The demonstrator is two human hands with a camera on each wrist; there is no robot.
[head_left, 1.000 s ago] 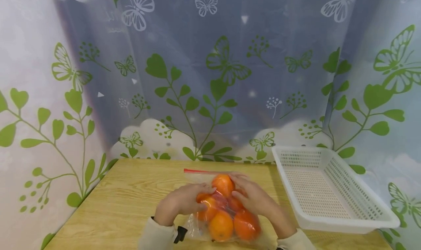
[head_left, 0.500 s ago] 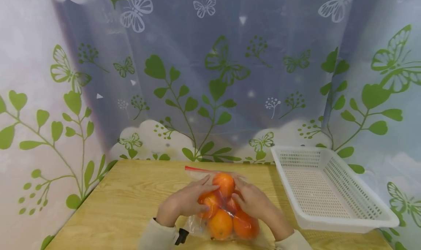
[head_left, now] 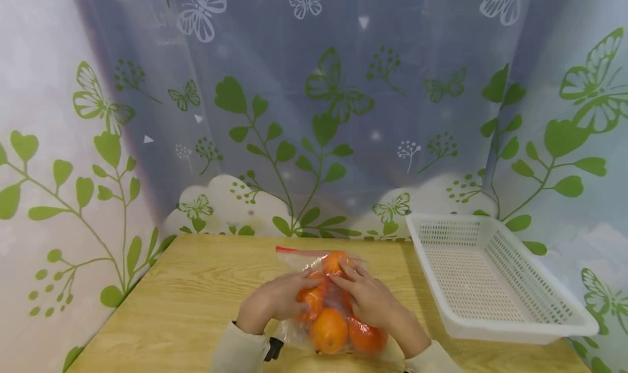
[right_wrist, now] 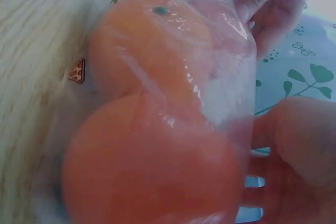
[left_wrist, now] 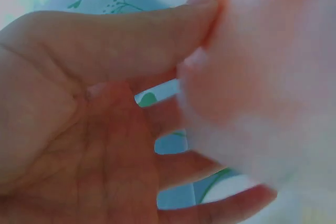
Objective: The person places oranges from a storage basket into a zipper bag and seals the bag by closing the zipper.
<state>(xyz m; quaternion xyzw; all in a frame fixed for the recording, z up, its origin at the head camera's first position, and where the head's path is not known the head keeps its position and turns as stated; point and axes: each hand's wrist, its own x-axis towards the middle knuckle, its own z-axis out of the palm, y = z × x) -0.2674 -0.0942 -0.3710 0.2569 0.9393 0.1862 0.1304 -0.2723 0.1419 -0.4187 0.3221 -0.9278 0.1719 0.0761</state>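
A clear zip bag (head_left: 294, 335) with a red strip (head_left: 285, 249) along its far edge lies on the table, holding several oranges (head_left: 329, 331). My left hand (head_left: 275, 299) rests against the bag's left side, its thumb and fingers extended and touching the plastic in the left wrist view. My right hand (head_left: 372, 303) lies over the upper right of the bag, fingers stretched across the plastic near the far orange (head_left: 334, 260). Two oranges show large through the plastic in the right wrist view. The hands partly hide the fruit in the middle.
A white perforated plastic basket (head_left: 520, 334) stands at the right of the wooden table (head_left: 211, 269). A patterned curtain (head_left: 265, 46) with green leaves and butterflies hangs behind the table and at both sides.
My right hand's fingers have moved left, across the bag below the far orange. That orange has shifted slightly away and to the right. My left hand stays at the bag's left side.
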